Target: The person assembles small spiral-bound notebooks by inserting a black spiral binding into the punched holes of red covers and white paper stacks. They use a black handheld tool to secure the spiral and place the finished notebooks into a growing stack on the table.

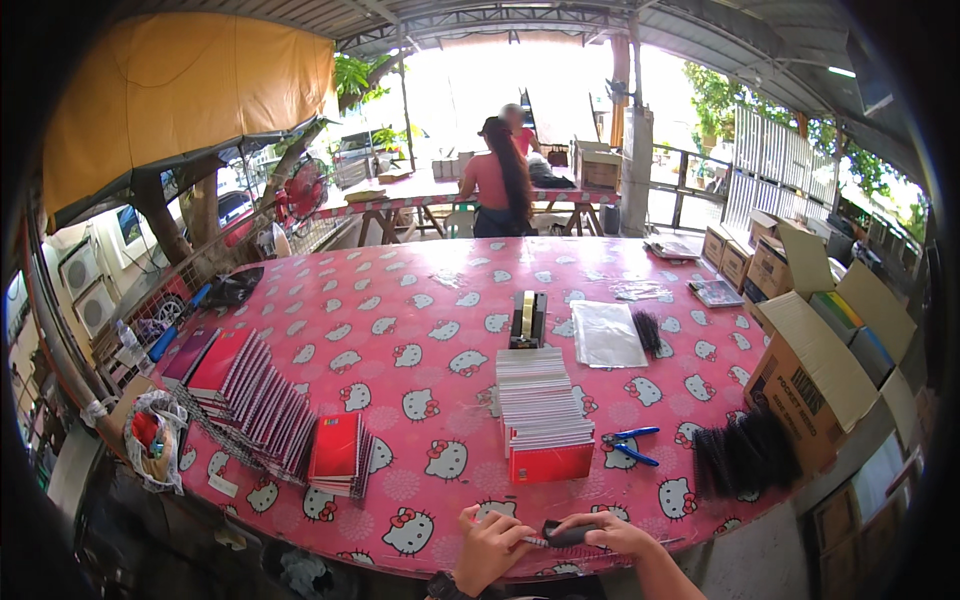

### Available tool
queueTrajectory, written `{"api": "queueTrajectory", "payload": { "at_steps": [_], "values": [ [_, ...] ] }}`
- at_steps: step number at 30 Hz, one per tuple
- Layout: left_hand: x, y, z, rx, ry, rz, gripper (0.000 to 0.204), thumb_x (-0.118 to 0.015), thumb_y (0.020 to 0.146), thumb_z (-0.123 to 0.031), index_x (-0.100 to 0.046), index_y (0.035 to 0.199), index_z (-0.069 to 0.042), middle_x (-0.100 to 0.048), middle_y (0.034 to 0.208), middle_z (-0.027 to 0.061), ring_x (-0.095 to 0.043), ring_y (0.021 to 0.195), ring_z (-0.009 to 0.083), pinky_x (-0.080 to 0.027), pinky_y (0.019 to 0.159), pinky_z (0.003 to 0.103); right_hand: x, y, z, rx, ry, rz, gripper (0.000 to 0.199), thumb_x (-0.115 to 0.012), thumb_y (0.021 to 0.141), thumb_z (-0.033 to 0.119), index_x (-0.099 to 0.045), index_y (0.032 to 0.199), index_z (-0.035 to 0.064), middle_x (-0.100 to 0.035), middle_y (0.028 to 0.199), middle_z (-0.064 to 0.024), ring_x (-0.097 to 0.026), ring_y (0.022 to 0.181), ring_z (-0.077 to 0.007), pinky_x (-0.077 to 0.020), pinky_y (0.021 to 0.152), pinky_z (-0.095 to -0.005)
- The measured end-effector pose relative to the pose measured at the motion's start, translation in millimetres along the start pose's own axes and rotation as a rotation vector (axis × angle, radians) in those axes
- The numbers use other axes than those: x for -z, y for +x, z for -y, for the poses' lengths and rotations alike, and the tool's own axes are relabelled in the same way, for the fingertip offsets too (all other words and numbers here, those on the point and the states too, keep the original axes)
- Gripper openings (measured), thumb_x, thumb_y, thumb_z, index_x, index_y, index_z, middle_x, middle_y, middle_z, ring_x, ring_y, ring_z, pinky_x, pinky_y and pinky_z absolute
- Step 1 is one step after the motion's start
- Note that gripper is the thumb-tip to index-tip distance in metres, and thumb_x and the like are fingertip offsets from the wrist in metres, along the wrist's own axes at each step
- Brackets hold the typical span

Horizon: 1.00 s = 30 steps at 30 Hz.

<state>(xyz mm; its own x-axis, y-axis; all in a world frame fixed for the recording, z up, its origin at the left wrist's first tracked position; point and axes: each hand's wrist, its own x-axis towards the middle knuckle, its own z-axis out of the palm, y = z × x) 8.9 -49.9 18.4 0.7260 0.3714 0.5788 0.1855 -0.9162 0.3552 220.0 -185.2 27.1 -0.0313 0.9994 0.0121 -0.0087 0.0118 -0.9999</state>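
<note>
At the table's near edge my right hand [618, 538] is closed around a black-handled tool [568, 537], whose exact kind I cannot tell. My left hand [490, 550] is beside it, fingers bent and pinched at a thin greyish piece by the tool's tip. Just beyond my hands stands a row of small notebooks [550, 463] with a red cover in front and pale page edges behind. Blue-handled pliers [630, 447] lie to its right. Leftward are a short stack of red spiral notebooks [337, 447] and a long leaning row of spiral notebooks [255, 405].
A tape dispenser [527, 320], clear plastic sleeves [608, 335] and thin black coils [648, 333] lie farther back. Black binding coils [745, 455] and an open cardboard box [815, 390] fill the right side. A plastic bag [155, 440] hangs at left. Two people work at a far table [400, 190].
</note>
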Motion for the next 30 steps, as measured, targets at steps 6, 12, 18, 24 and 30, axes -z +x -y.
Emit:
{"api": "queueTrajectory", "payload": {
  "at_steps": [6,12,18,24,30],
  "values": [
    [-2,5,-6,0.059,-0.031,0.016,0.039,-0.079,0.071,-0.029,-0.067,0.107,-0.021,-0.064,0.080,-0.0091,-0.060,0.079,0.0096,-0.024,0.098,0.045,7,1,7,0.138,0.069,0.122,0.051,-0.066,0.086,0.043,-0.064,0.118,0.0035,-0.064,0.110,-0.0102,-0.057,0.106,-0.0189,-0.0424,0.094,-0.0327],
    [-5,13,-7,0.083,-0.139,0.026,0.044,-0.077,0.073,-0.037,-0.064,0.112,-0.021,-0.060,0.074,-0.0092,-0.059,0.075,0.0075,-0.025,0.099,0.043,25,2,2,0.046,-0.078,0.055,0.048,-0.064,0.086,0.044,-0.067,0.114,0.0051,-0.063,0.115,-0.0102,-0.054,0.111,-0.0216,-0.0378,0.099,-0.0367],
    [-5,7,-25,0.123,-0.082,0.052,0.035,-0.080,0.069,-0.022,-0.066,0.101,-0.019,-0.066,0.082,-0.0075,-0.061,0.080,0.0096,-0.025,0.097,0.044,22,3,-10,0.028,-0.203,0.059,0.054,-0.067,0.081,0.049,-0.066,0.116,0.0077,-0.063,0.114,-0.0101,-0.053,0.113,-0.0248,-0.0374,0.100,-0.0377],
    [-5,12,-34,0.171,-0.170,0.091,0.029,-0.079,0.070,-0.022,-0.066,0.096,-0.020,-0.066,0.086,-0.0085,-0.061,0.087,0.0108,-0.023,0.099,0.046,37,14,3,0.137,0.033,0.299,0.061,-0.069,0.078,0.053,-0.064,0.121,0.0098,-0.056,0.126,-0.0185,-0.048,0.121,-0.0299,-0.0353,0.102,-0.0412],
    [-7,19,-41,0.118,-0.061,0.120,0.024,-0.077,0.072,-0.025,-0.067,0.093,-0.020,-0.065,0.087,-0.0085,-0.060,0.090,0.0101,-0.022,0.100,0.046,55,22,16,0.062,-0.141,0.328,0.069,-0.067,0.077,0.058,-0.062,0.122,0.0051,-0.058,0.124,-0.0167,-0.049,0.120,-0.0294,-0.0342,0.102,-0.0410]
  ]
}}
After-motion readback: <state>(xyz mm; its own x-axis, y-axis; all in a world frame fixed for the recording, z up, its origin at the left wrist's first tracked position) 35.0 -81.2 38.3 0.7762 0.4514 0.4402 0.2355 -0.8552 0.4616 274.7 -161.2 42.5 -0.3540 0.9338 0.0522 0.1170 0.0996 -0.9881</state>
